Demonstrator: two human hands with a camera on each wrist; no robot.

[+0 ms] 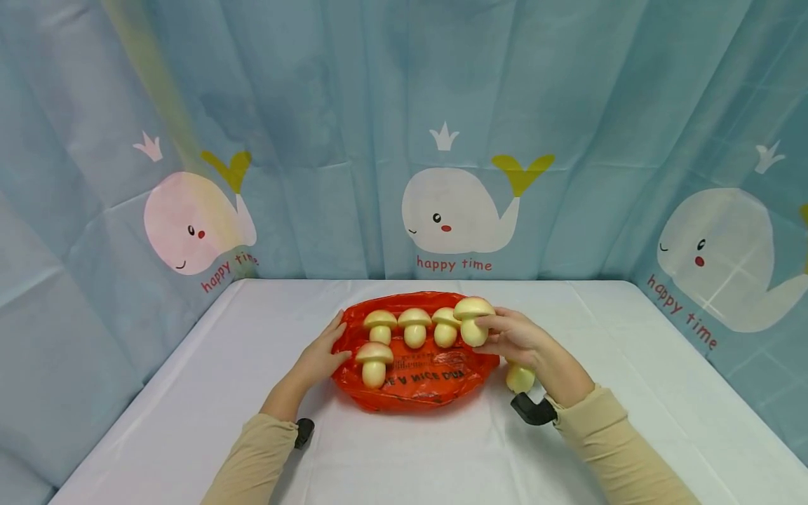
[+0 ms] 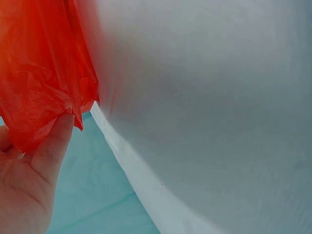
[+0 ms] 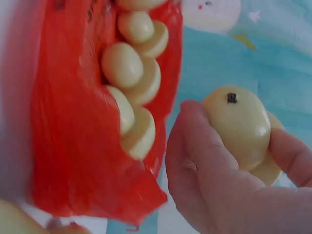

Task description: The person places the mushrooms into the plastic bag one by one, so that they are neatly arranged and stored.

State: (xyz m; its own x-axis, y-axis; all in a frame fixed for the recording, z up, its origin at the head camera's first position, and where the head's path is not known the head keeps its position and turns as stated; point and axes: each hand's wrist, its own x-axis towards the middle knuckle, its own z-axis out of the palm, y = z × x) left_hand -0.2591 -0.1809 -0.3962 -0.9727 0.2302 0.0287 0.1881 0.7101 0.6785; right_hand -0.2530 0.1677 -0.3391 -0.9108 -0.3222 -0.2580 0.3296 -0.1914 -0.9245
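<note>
A toy mushroom (image 1: pixel 475 320) with a cream cap and stem is gripped by my right hand (image 1: pixel 516 338), above the right end of a red plastic bag (image 1: pixel 416 400). In the right wrist view, thumb and fingers close around that mushroom's (image 3: pixel 239 124) rounded stem, which has a small dark mark. Several similar mushrooms lie on the bag, three in a row at its back and a front mushroom (image 1: pixel 374 366) at left. My left hand (image 1: pixel 318 356) holds the bag's left edge; in the left wrist view, the thumb presses the crinkled plastic (image 2: pixel 44 83).
Another mushroom (image 1: pixel 520 377) lies on the white tablecloth (image 1: pixel 404 463), partly hidden under my right wrist. Behind the table hangs a light blue curtain (image 1: pixel 334 224) with whale prints. Black straps (image 1: pixel 533 409) sit at both wrists.
</note>
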